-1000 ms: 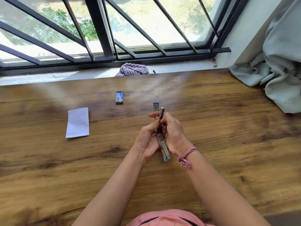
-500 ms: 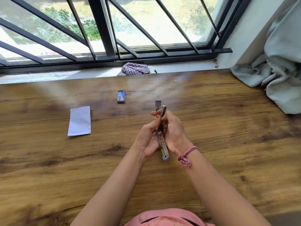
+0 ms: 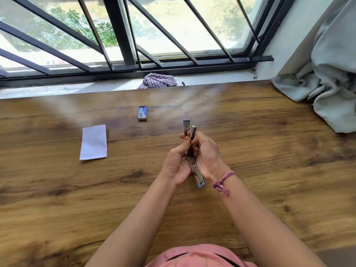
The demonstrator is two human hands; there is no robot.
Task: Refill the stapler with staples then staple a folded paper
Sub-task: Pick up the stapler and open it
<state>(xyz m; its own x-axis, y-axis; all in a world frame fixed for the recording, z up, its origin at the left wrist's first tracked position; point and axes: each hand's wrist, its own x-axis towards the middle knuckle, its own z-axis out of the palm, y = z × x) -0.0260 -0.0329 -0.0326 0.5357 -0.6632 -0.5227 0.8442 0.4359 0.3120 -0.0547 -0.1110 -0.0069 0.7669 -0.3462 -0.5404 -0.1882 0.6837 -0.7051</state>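
A small metal stapler (image 3: 194, 166) with a blue end is held above the wooden table (image 3: 269, 151), its two arms spread apart at the far end. My left hand (image 3: 177, 162) grips it from the left with the thumb on the upper arm. My right hand (image 3: 207, 157) grips it from the right, fingers curled round the body. A folded white paper (image 3: 93, 142) lies flat to the left. A small blue staple box (image 3: 142, 113) lies beyond the hands.
A checked cloth (image 3: 158, 80) sits on the window sill behind the table. A grey curtain (image 3: 331, 74) bunches onto the table's far right corner. Black window bars run across the back.
The stapler's far arms have risen slightly and both hands have shifted a little away from me. The paper and staple box have not moved.
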